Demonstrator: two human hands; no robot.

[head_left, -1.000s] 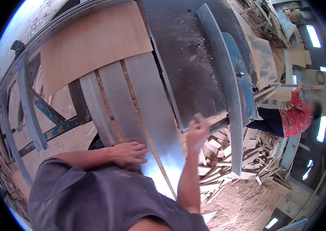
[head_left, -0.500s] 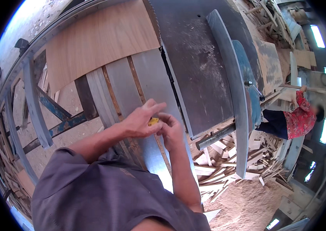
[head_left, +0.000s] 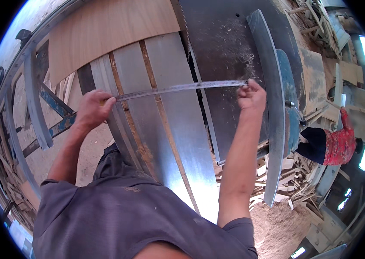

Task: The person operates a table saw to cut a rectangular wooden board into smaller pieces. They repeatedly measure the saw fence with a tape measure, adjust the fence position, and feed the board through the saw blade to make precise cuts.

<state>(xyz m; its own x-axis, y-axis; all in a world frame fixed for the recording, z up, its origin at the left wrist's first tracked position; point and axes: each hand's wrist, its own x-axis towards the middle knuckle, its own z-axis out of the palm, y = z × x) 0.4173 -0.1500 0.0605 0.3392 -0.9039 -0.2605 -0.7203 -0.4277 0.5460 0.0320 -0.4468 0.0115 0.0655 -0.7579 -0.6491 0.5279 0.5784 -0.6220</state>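
Note:
A tape measure's pale blade (head_left: pixel 169 89) is stretched taut above the metal saw table (head_left: pixel 171 116), between my two hands. My left hand (head_left: pixel 94 110) is closed round the tape measure's case, of which only a bit of yellow shows between the fingers. My right hand (head_left: pixel 252 96) pinches the blade's free end over the dark side of the table, close to the long metal fence (head_left: pixel 273 116). A sheet of reddish plywood (head_left: pixel 113 34) lies across the far part of the table, beyond the blade.
A toothed saw blade (head_left: pixel 183 21) stands along the plywood's right edge. Blue steel frame bars (head_left: pixel 36 103) are at left. Wood offcuts (head_left: pixel 283 183) and a sawdust heap (head_left: pixel 279 224) lie on the floor at right, where a person in a red top (head_left: pixel 337 144) stands.
My hands were together around the yellow tape measure. They have moved apart, left hand leftward and right hand rightward and farther away, drawing the blade out. My view has shifted slightly.

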